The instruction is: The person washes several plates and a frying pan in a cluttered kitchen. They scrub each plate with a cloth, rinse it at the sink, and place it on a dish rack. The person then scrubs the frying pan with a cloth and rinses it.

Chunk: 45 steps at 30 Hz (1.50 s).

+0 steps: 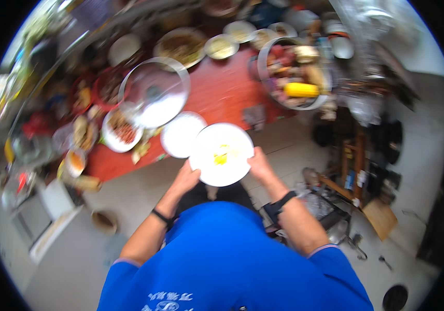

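My left hand [187, 177] and my right hand [259, 165] hold a white plate [210, 171] by its opposite rims, before my body. A yellow patch shows at the middle of this plate; whether it is a printed pattern or food I cannot tell. Just behind it, to the left, a second white plate [179, 134] lies at the edge of a red table [222, 89], partly covered in view by the held one. Further left sits a white plate of chopped food [122, 132], next to a glass lid with a metal rim [154, 93].
On the table's right stands a large round pot [262, 74] with mixed food and a yellow corn cob [301, 89]. Bowls of food, among them a small bowl [222, 46], line the far side. A waste bin [104, 221] is on the floor at left, a wooden stool frame [338, 186] at right.
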Each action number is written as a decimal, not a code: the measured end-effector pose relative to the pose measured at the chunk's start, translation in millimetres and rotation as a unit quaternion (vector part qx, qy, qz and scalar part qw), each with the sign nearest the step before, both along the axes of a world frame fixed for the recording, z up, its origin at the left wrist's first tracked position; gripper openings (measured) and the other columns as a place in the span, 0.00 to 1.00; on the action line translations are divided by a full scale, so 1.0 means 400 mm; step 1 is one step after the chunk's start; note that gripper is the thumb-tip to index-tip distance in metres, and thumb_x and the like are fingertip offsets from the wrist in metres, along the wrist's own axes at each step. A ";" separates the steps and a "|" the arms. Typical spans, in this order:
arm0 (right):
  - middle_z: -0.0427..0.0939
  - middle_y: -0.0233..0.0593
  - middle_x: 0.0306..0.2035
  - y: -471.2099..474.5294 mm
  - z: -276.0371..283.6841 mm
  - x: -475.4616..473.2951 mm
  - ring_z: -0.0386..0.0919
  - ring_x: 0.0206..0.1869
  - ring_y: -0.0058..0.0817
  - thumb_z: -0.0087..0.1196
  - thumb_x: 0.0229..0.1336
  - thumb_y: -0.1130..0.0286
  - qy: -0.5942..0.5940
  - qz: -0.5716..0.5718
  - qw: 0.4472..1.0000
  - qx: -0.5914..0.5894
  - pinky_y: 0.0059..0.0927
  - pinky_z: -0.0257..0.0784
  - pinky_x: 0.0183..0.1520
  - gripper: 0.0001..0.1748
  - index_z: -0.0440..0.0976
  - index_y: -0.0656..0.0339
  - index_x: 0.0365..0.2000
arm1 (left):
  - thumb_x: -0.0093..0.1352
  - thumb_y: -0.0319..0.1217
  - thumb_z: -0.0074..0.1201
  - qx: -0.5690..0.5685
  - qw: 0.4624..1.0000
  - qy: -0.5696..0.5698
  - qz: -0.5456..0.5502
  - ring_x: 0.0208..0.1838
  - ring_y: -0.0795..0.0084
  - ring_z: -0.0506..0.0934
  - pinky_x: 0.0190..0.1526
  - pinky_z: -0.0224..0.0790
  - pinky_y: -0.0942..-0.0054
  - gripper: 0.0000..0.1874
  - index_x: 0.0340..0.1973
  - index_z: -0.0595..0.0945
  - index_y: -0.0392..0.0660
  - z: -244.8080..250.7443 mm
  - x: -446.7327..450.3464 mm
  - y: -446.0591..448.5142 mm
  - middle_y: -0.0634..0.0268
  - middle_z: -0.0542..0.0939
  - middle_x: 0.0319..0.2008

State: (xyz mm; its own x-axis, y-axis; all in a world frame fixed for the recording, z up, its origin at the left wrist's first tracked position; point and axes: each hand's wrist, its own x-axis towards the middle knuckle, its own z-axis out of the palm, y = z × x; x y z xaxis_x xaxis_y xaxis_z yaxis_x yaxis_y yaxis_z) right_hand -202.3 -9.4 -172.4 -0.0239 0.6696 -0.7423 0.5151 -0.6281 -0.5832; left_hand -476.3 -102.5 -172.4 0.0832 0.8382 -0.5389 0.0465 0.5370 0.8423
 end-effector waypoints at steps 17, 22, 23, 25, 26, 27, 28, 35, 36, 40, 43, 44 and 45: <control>0.82 0.49 0.52 0.102 0.294 0.203 0.81 0.52 0.32 0.58 0.70 0.63 0.112 0.065 0.986 0.109 0.35 0.78 0.54 0.29 0.66 0.66 0.65 | 0.73 0.37 0.60 -0.194 0.947 -0.251 0.049 0.53 0.62 0.84 0.51 0.82 0.59 0.33 0.69 0.69 0.36 0.161 0.192 0.121 0.51 0.83 0.57; 0.84 0.46 0.48 0.352 0.501 0.573 0.85 0.43 0.30 0.54 0.71 0.70 0.211 -0.061 0.954 0.203 0.31 0.83 0.37 0.21 0.66 0.61 0.60 | 0.73 0.29 0.55 -0.160 0.949 -0.228 0.146 0.63 0.53 0.80 0.59 0.79 0.55 0.32 0.71 0.66 0.32 0.174 0.270 0.098 0.44 0.76 0.66; 0.83 0.38 0.40 0.409 0.571 0.675 0.84 0.40 0.27 0.60 0.66 0.67 0.263 -0.076 0.915 0.297 0.29 0.82 0.32 0.18 0.73 0.62 0.52 | 0.74 0.30 0.54 -0.121 0.955 -0.219 0.160 0.63 0.53 0.80 0.60 0.78 0.54 0.33 0.72 0.64 0.33 0.173 0.288 0.085 0.45 0.76 0.66; 0.84 0.42 0.43 0.568 0.692 0.837 0.84 0.44 0.30 0.56 0.69 0.57 0.397 -0.165 0.860 0.276 0.27 0.80 0.35 0.16 0.75 0.59 0.47 | 0.75 0.31 0.53 -0.153 0.942 -0.205 0.219 0.64 0.54 0.79 0.60 0.78 0.54 0.31 0.72 0.65 0.34 0.172 0.311 0.042 0.48 0.76 0.66; 0.84 0.44 0.47 0.636 0.745 0.891 0.84 0.44 0.32 0.55 0.70 0.52 0.321 -0.197 0.877 0.298 0.28 0.79 0.39 0.20 0.75 0.58 0.47 | 0.76 0.32 0.53 -0.175 0.936 -0.175 0.249 0.63 0.55 0.79 0.60 0.78 0.55 0.30 0.71 0.66 0.35 0.177 0.324 0.019 0.50 0.77 0.65; 0.83 0.49 0.52 0.686 0.792 0.936 0.84 0.48 0.35 0.54 0.72 0.47 0.290 -0.233 0.884 0.284 0.30 0.79 0.43 0.26 0.73 0.60 0.52 | 0.76 0.32 0.53 -0.198 0.927 -0.156 0.278 0.63 0.56 0.79 0.60 0.78 0.55 0.29 0.71 0.66 0.36 0.177 0.339 0.012 0.51 0.77 0.64; 0.83 0.50 0.53 0.729 0.823 0.968 0.84 0.50 0.37 0.54 0.72 0.44 0.295 -0.236 0.886 0.270 0.30 0.79 0.44 0.30 0.71 0.62 0.55 | 0.77 0.33 0.53 -0.181 0.915 -0.174 0.316 0.61 0.58 0.80 0.60 0.78 0.56 0.28 0.70 0.67 0.37 0.181 0.359 -0.003 0.52 0.78 0.63; 0.80 0.53 0.57 0.927 0.817 1.064 0.83 0.55 0.43 0.59 0.68 0.41 0.335 -0.228 0.887 0.219 0.33 0.82 0.44 0.37 0.70 0.64 0.59 | 0.76 0.33 0.58 -0.176 0.864 -0.198 0.427 0.51 0.65 0.83 0.49 0.82 0.68 0.25 0.66 0.72 0.39 0.204 0.424 -0.065 0.56 0.82 0.57; 0.82 0.53 0.52 0.949 0.803 1.071 0.85 0.51 0.44 0.61 0.66 0.41 0.329 -0.251 0.884 0.217 0.34 0.81 0.42 0.35 0.72 0.62 0.57 | 0.76 0.33 0.58 -0.170 0.865 -0.204 0.425 0.51 0.65 0.83 0.49 0.82 0.68 0.25 0.66 0.72 0.39 0.198 0.425 -0.071 0.57 0.82 0.56; 0.84 0.47 0.48 1.018 0.785 1.105 0.86 0.46 0.44 0.62 0.67 0.50 0.318 -0.277 0.881 0.213 0.36 0.81 0.39 0.27 0.74 0.61 0.54 | 0.76 0.33 0.56 -0.173 0.868 -0.205 0.418 0.48 0.65 0.83 0.46 0.82 0.68 0.25 0.66 0.71 0.39 0.160 0.413 -0.068 0.56 0.83 0.55; 0.85 0.41 0.45 1.050 0.803 1.105 0.86 0.44 0.41 0.60 0.66 0.61 0.285 -0.326 0.871 0.232 0.35 0.80 0.36 0.18 0.75 0.57 0.52 | 0.77 0.34 0.55 -0.166 0.875 -0.214 0.402 0.48 0.65 0.83 0.44 0.82 0.67 0.25 0.67 0.71 0.40 0.141 0.407 -0.048 0.56 0.83 0.55; 0.84 0.40 0.45 1.046 0.818 1.105 0.86 0.43 0.41 0.60 0.66 0.61 0.280 -0.335 0.870 0.228 0.34 0.80 0.35 0.18 0.76 0.57 0.51 | 0.77 0.34 0.55 -0.165 0.878 -0.214 0.395 0.48 0.65 0.83 0.44 0.82 0.67 0.26 0.67 0.70 0.40 0.143 0.404 -0.048 0.55 0.83 0.55; 0.84 0.39 0.44 1.033 0.835 1.103 0.85 0.43 0.40 0.60 0.66 0.61 0.268 -0.344 0.869 0.236 0.33 0.79 0.34 0.17 0.76 0.56 0.51 | 0.76 0.34 0.55 -0.167 0.874 -0.219 0.401 0.49 0.65 0.83 0.44 0.82 0.67 0.26 0.67 0.70 0.39 0.146 0.401 -0.046 0.55 0.83 0.56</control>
State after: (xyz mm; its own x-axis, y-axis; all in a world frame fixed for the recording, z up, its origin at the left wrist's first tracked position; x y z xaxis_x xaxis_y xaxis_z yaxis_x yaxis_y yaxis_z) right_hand 238.8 403.8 161.5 0.2444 0.8890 -0.3873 -0.3120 -0.3061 -0.8994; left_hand -316.1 -120.8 -114.0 -0.1990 0.5238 -0.8283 -0.7444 0.4689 0.4754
